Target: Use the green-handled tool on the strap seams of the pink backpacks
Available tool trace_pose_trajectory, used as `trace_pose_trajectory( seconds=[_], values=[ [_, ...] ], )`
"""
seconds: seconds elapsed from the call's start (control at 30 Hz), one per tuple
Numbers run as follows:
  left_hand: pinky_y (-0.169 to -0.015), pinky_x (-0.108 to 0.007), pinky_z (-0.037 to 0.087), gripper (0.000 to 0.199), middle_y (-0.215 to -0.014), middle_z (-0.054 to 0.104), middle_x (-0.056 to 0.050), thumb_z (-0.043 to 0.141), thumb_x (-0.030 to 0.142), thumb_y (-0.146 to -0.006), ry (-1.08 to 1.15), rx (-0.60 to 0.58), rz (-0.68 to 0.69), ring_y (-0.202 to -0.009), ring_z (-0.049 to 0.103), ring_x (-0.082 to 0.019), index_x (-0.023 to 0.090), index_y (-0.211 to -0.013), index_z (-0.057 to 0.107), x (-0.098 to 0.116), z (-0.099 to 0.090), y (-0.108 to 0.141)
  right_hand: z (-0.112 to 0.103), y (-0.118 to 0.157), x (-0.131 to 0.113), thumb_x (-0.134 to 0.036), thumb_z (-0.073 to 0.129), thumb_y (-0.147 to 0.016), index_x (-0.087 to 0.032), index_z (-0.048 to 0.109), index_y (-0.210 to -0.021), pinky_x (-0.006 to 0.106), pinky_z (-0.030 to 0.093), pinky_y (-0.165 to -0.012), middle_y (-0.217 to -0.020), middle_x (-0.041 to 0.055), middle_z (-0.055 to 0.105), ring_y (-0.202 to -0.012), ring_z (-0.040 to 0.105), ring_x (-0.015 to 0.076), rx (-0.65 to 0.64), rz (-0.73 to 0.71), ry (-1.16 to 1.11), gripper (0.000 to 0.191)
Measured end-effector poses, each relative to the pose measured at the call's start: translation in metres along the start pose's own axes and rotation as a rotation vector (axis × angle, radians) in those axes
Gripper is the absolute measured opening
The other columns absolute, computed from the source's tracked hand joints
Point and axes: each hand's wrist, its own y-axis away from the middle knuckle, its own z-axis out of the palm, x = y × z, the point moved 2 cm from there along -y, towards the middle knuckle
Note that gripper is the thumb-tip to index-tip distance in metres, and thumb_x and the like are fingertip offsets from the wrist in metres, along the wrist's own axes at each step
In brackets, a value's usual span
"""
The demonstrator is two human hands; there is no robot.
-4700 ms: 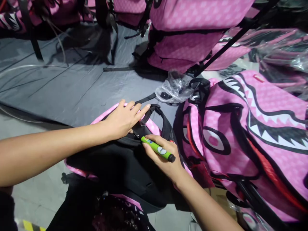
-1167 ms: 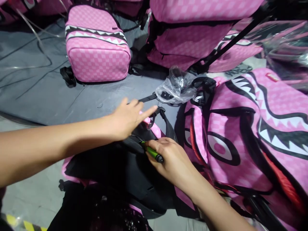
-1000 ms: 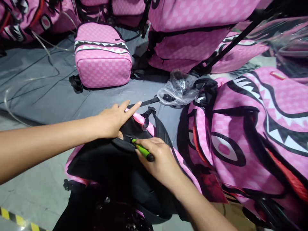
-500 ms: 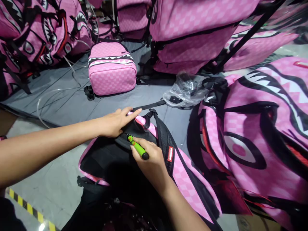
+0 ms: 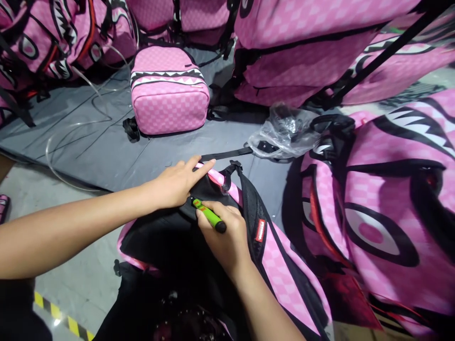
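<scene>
A black and pink backpack (image 5: 284, 265) lies back side up at the near edge of the grey table. My left hand (image 5: 179, 183) rests on its top edge, thumb and index finger spread apart, the other fingers partly hidden. Wrapped round a green pen-like tool with a black end (image 5: 209, 217), my right hand (image 5: 225, 237) sits just right of my left hand. The tool's dark tip is at the black fabric, close to my left fingers. A red label (image 5: 260, 230) shows on the shoulder strap.
A small pink bag (image 5: 170, 97) stands on the grey table (image 5: 113, 161). Right of it lies a clear plastic bag (image 5: 284, 132) with black items inside. Large pink backpacks (image 5: 384, 227) crowd the right, and more are piled behind. A clear tube curls at the left.
The view has shifted slightly, so most things sit a little differently in the picture. Both hands keep nearly the same places on the backpack, and the green tool is still in my right hand.
</scene>
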Motion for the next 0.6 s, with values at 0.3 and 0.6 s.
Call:
trace_pose_trajectory(
  seconds=[0.3, 0.6],
  values=[
    [-0.087, -0.036, 0.051, 0.096, -0.162, 0.021, -0.015, 0.052, 0.006, -0.079, -0.001, 0.004, 0.004, -0.121, 0.055, -0.029, 0.029, -0.158, 0.002, 0.0, 0.002, -0.002, 0.006, -0.004, -0.004, -0.023, 0.063, -0.084, -0.024, 0.071, -0.089, 0.036, 0.052, -0.078, -0.081, 0.0017, 0.076, -0.071, 0.07, 0.0205, 0.042, 0.053, 0.074, 0.01],
    [-0.081, -0.042, 0.057, 0.088, -0.161, 0.025, -0.015, 0.046, 0.008, -0.085, 0.01, 0.002, -0.015, -0.121, 0.054, -0.034, 0.029, -0.159, 0.005, -0.003, 0.005, 0.004, -0.064, -0.02, -0.015, -0.024, 0.061, -0.087, -0.025, 0.069, -0.092, 0.035, 0.055, -0.087, -0.099, 0.0025, 0.076, -0.091, 0.072, 0.0211, 0.028, 0.087, 0.01, 0.01]
  ],
)
